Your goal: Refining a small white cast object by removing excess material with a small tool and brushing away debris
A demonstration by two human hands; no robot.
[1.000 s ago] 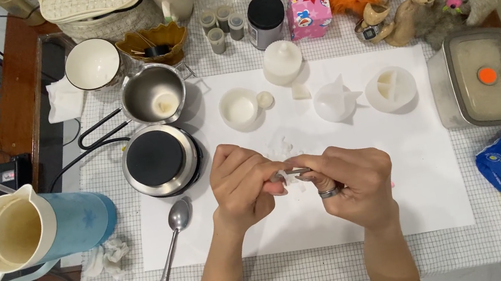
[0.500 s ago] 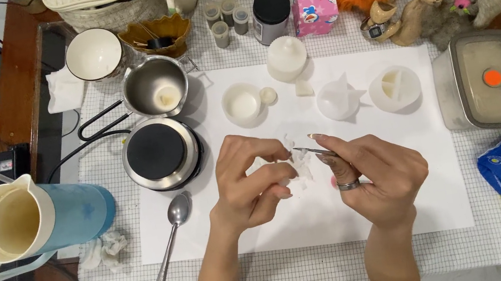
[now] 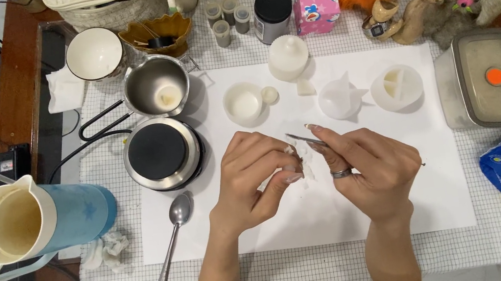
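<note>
white piece point(image 3: 305, 164): small, crumpled, pinched at scene centre
metal tool point(image 3: 305, 139): thin, silver, tilted, tip pointing far-left

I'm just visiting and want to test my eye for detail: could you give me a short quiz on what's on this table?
1. True or false: the spoon lies left of the left hand.
2. What does the right hand pinch? A) a spoon B) a thin metal tool C) a cup
3. Fill in: the blue jug stands near the table's ____ edge.

Key
1. True; the spoon lies on the white sheet, below the round hotplate.
2. B; its tip points at the small white piece between both hands.
3. Left.
</note>
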